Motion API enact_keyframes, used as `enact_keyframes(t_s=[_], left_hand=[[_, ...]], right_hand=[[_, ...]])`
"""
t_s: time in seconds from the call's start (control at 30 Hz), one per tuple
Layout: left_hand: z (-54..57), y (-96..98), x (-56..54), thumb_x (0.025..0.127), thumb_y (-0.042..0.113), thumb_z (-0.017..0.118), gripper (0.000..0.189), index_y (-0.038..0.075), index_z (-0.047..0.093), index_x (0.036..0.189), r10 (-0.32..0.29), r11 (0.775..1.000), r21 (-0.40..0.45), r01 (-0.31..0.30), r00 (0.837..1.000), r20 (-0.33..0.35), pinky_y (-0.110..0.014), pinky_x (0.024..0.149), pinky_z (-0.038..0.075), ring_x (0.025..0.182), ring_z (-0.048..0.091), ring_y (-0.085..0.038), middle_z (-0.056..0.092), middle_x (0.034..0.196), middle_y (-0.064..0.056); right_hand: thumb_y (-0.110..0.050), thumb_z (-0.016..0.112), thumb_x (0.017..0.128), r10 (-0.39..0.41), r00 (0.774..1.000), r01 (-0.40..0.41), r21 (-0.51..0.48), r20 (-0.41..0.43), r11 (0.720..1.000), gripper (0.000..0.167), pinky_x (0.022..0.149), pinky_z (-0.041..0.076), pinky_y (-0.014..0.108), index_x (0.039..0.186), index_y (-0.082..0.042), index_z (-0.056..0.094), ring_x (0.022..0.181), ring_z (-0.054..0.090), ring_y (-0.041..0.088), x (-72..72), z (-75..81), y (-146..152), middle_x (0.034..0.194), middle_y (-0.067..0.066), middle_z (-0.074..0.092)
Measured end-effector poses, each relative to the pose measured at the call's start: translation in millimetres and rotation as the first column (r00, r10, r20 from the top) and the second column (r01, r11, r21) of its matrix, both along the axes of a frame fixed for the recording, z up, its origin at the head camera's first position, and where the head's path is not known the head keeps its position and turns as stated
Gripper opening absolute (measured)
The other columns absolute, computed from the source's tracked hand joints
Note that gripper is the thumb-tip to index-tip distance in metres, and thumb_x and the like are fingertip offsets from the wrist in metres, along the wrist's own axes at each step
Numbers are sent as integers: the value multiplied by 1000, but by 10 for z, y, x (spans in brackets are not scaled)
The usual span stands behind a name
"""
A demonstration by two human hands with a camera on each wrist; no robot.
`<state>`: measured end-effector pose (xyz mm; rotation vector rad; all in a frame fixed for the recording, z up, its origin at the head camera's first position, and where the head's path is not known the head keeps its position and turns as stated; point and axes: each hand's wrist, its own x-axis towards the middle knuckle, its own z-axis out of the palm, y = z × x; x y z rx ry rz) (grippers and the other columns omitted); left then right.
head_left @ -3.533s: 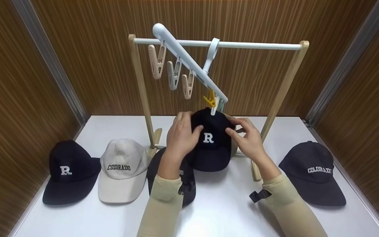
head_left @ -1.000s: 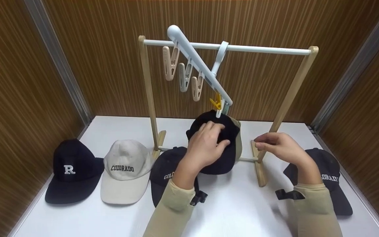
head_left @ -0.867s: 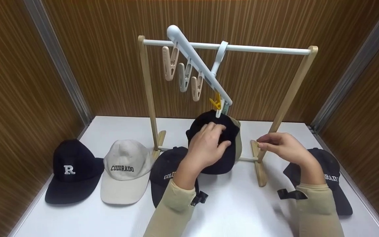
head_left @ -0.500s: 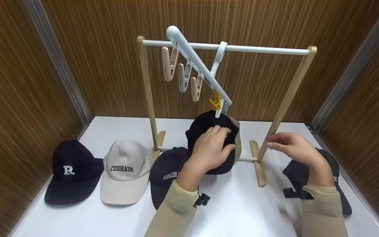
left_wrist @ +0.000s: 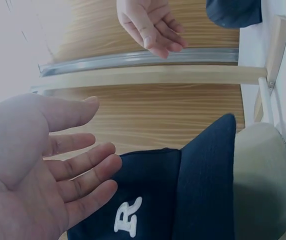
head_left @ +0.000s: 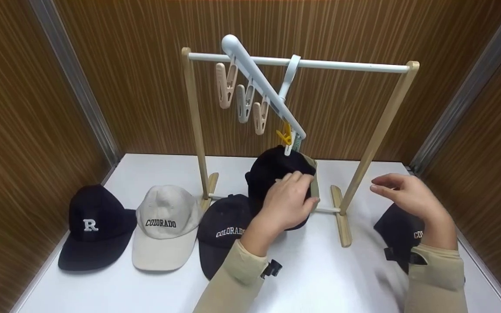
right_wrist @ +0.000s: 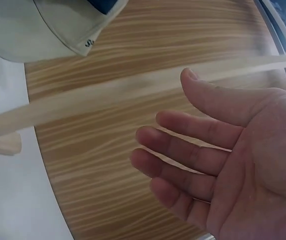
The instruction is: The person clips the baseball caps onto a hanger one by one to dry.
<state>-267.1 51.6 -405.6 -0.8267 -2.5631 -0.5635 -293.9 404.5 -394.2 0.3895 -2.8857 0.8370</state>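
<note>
Hanger (head_left: 255,74): R cap (left_wrist: 158,190) and khaki cap (left_wrist: 263,175) are hanging beneath; three clips (head_left: 240,104) dangling bare.
Desk (head_left: 320,278): four caps (head_left: 163,206) lying unhung below the hanger.
Left grip (head_left: 289,200): loose-fingered, I'm holding nothing.
Right grip (head_left: 411,198): gripping nothing either.

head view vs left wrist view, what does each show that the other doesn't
Only the head view shows the light blue hanger with its clips, and the light COLORADO cap and dark R cap standing at the far left.

Only the left wrist view shows the palm side of the left hand and the white R on the hanging dark cap, which the hand hides from the head camera.

Both show that cap, both hands, the tan cap behind it and a wooden rack post.
</note>
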Motion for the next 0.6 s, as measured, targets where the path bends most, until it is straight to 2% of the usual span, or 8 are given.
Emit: enact_keyframes(t_s=[0.07, 0.13, 0.23, 0.33, 0.4, 0.6], left_hand=[[-16, 31, 5, 108, 36, 75, 46, 9, 68, 144, -7, 1000, -10, 7, 1000, -9, -37, 94, 58, 115, 68, -20, 72, 126, -5], [-34, 59, 9, 108, 37, 76, 46, 8, 68, 143, -15, 1000, -20, 15, 1000, -21, -34, 92, 58, 113, 68, -19, 72, 125, -4], [-62, 104, 16, 108, 38, 76, 46, 7, 68, 142, -26, 999, -37, 25, 999, -39, -32, 89, 57, 109, 68, -19, 72, 122, -4], [-88, 152, 25, 108, 40, 75, 48, 7, 67, 142, -34, 998, -53, 32, 999, -42, -32, 89, 57, 109, 68, -20, 72, 122, -4], [-105, 182, 32, 109, 42, 74, 49, 7, 67, 142, -41, 997, -61, 38, 998, -43, -32, 89, 57, 110, 68, -20, 72, 122, -5], [-146, 243, 40, 109, 43, 73, 49, 7, 67, 143, -61, 998, -19, 61, 998, -32, -31, 90, 57, 112, 69, -20, 72, 126, -5]], right_hand=[[-39, 73, 110, -17, 1000, 17, -2, 5, 1000, 44, 91, 53, 30, 134, -3, 77, 118, 70, 38, 12, -3, 64, 131, 19, 77], [-41, 71, 110, -39, 999, 39, -1, 20, 999, 47, 94, 54, 36, 136, -2, 76, 120, 70, 42, 21, -16, 130, 133, 22, 76], [-44, 68, 112, -74, 996, 74, 5, 49, 997, 54, 99, 54, 53, 141, 1, 72, 125, 67, 49, 36, -38, 233, 138, 27, 71], [-46, 65, 113, -99, 994, 99, 2, 51, 995, 58, 101, 51, 63, 143, 3, 69, 128, 64, 53, 59, -52, 318, 141, 31, 68], [-46, 65, 113, -114, 993, 115, -2, 32, 993, 58, 102, 51, 61, 144, 4, 69, 129, 64, 54, 74, -56, 363, 141, 32, 68], [-45, 68, 111, -156, 988, 156, -11, -12, 988, 60, 95, 48, 45, 144, 6, 67, 128, 63, 54, 93, -72, 496, 140, 34, 68]])
